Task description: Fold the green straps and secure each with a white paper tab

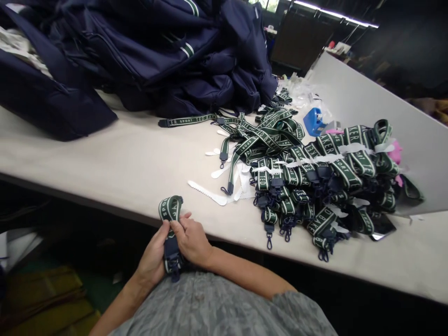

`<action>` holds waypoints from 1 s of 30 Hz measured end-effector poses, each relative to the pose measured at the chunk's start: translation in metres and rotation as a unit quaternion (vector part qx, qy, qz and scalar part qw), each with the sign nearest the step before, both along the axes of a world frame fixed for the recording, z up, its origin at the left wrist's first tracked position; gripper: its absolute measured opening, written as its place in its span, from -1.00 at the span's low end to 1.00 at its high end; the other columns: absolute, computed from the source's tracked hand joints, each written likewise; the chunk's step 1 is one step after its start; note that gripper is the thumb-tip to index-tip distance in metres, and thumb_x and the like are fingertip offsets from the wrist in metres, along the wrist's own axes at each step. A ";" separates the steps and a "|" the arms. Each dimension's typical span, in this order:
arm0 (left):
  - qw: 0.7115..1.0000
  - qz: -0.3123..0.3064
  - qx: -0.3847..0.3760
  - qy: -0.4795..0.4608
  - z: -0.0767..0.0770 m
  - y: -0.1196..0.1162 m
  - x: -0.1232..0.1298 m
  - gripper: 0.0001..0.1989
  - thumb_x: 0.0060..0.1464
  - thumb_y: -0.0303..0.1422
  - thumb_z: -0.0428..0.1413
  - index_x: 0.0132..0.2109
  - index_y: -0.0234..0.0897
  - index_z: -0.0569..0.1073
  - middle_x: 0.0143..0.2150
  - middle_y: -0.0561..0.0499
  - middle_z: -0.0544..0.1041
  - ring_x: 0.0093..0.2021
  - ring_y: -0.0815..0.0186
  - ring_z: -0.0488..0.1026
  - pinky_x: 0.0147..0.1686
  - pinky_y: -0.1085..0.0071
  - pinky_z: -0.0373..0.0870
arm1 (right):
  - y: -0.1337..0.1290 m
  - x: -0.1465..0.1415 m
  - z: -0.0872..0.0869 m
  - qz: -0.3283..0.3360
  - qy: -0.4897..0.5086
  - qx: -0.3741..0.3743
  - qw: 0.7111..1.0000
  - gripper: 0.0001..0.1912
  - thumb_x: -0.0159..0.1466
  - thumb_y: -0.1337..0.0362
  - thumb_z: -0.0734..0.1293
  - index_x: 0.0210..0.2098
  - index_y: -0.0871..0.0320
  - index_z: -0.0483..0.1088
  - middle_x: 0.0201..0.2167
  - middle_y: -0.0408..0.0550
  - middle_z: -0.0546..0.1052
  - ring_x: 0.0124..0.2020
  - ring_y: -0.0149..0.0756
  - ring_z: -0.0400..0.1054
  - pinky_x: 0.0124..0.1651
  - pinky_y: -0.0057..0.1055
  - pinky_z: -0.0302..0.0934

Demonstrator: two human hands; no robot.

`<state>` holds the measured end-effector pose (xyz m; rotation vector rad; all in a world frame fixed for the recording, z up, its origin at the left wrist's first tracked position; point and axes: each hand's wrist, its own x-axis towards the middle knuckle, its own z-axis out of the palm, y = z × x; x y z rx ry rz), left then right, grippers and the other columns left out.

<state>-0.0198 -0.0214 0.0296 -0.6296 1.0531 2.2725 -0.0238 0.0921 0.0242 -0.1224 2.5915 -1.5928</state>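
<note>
A dark green webbing strap [170, 207] with white lettering is folded into a loop between my hands, close to my body at the table's front edge. My left hand [154, 254] grips it from the left, fingers wrapped round it. My right hand [194, 240] closes on it from the other side, thumb on the front. Below my thumbs hang the strap's dark end piece and hardware, partly hidden. White serrated ties [207, 192] lie on the table ahead. Beyond them is a tangle of loose straps [261, 135] with dark clips.
Folded straps [329, 163] bound with white ties are heaped at the right. A blue tape dispenser [314, 122] stands behind them, by a pale partition [378, 93]. Navy bags [147, 51] pile up at the back left. A phone-like dark slab [383, 227] lies at the right.
</note>
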 end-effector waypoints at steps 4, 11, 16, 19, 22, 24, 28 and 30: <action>0.993 0.096 -0.065 0.033 0.001 -0.016 -0.006 -0.63 0.07 -0.12 0.28 -0.11 -0.32 0.55 -0.20 -0.13 0.63 -0.23 0.07 0.60 -0.23 0.25 0.62 | 0.022 -0.030 0.012 0.107 0.000 0.130 0.986 -0.49 0.47 0.03 0.08 -0.38 0.11 0.51 -0.47 -0.14 0.54 -0.40 -0.36 0.40 -0.30 -0.47 0.15; 0.977 -0.025 -0.194 0.089 0.007 -0.025 0.000 -0.54 -0.11 0.02 0.35 -0.29 -0.27 0.47 -0.43 0.02 0.53 -0.53 0.32 0.41 -0.61 0.50 0.40 | 0.105 -0.132 0.037 -0.015 0.005 0.377 0.926 -0.70 0.36 0.47 0.14 -0.05 0.28 0.45 0.03 0.21 0.44 -0.05 -0.14 0.42 -0.09 -0.32 0.23; 0.964 -0.165 -0.191 0.082 -0.002 -0.015 0.021 -0.54 0.03 0.05 0.24 -0.29 -0.32 0.53 -0.52 -0.06 0.50 -0.56 0.35 0.35 -0.61 0.57 0.28 | 0.144 -0.174 0.032 0.063 -0.015 0.409 0.910 -0.82 0.32 0.43 0.30 -0.10 0.25 0.45 0.03 0.08 0.43 -0.06 -0.18 0.40 0.00 -0.23 0.29; 0.969 -0.160 -0.177 0.071 -0.002 -0.018 0.022 -0.56 -0.05 -0.01 0.33 -0.24 -0.33 0.58 -0.32 -0.15 0.59 -0.40 0.28 0.47 -0.48 0.55 0.41 | 0.151 -0.182 0.027 0.100 -0.018 0.401 0.911 -0.85 0.30 0.35 0.38 -0.14 0.25 0.44 -0.04 0.00 0.47 -0.05 -0.21 0.38 0.04 -0.17 0.29; 0.974 -0.137 -0.170 0.058 -0.001 -0.022 0.021 -0.57 -0.11 -0.04 0.37 -0.23 -0.31 0.58 -0.23 -0.16 0.61 -0.32 0.24 0.51 -0.41 0.52 0.48 | 0.153 -0.182 0.028 0.103 -0.012 0.377 0.920 -0.95 0.23 0.43 0.40 -0.29 0.28 0.45 -0.09 0.05 0.48 -0.06 -0.18 0.37 0.00 -0.22 0.28; 0.978 -0.106 -0.172 0.060 0.001 -0.022 0.018 -0.56 -0.15 -0.05 0.40 -0.23 -0.29 0.57 -0.28 -0.12 0.61 -0.37 0.26 0.50 -0.46 0.52 0.48 | 0.151 -0.177 0.032 0.093 0.013 0.341 0.935 -0.93 0.20 0.48 0.41 -0.37 0.26 0.43 -0.09 0.08 0.47 -0.02 -0.15 0.35 0.01 -0.26 0.23; 0.974 -0.018 -0.198 0.108 0.004 -0.023 0.005 -0.49 -0.21 -0.04 0.42 -0.21 -0.29 0.53 -0.31 -0.07 0.59 -0.41 0.28 0.47 -0.53 0.51 0.47 | 0.134 -0.151 0.049 0.058 0.088 0.231 0.967 -0.94 0.38 0.30 0.27 -0.22 0.16 0.33 -0.08 0.00 0.49 0.00 -0.25 0.33 0.03 -0.33 0.20; 0.962 -0.007 -0.228 0.150 0.008 -0.025 -0.005 -0.49 -0.16 -0.02 0.39 -0.18 -0.30 0.52 -0.29 -0.08 0.59 -0.39 0.27 0.48 -0.55 0.52 0.46 | 0.119 -0.133 0.055 0.049 0.100 0.065 0.992 -0.84 0.45 0.17 0.15 -0.16 0.13 0.25 -0.21 -0.06 0.53 -0.17 -0.33 0.40 -0.07 -0.36 0.27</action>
